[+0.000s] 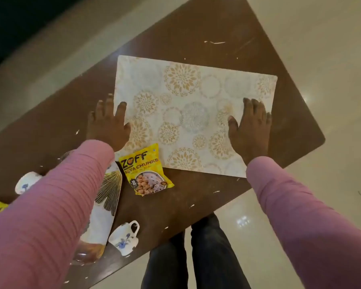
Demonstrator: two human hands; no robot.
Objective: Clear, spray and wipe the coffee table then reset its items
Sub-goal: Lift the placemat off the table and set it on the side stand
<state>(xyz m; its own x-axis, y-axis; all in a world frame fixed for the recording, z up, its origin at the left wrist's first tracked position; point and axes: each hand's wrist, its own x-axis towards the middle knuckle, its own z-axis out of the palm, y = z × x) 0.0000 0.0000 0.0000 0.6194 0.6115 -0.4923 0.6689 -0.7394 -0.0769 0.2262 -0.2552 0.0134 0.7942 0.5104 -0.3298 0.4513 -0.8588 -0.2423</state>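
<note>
Bench (196, 38), brown, runs on a diagonal from lower left to upper right of frame, flecked with pale scraps.

Mat (192, 90) lies flat on it at centre frame. Its long axis goes left to right, dipping slightly rightward, askew to the bench edges.

Left grip (107, 124): spread flat over the mat's left edge. Thumb and forefinger lie on the mat, the other fingers on bare bench.

Right grip (249, 128): flat on the mat's right end, fingers straight and close, pointing to upper frame. Neither is clamped on anything.

Packet (147, 171), yellow, overlaps the mat's lower left corner.

Lower left: tray (106, 205) partly under the left sleeve, one cup (124, 237) just right of it, another cup (25, 182) at far left.
</note>
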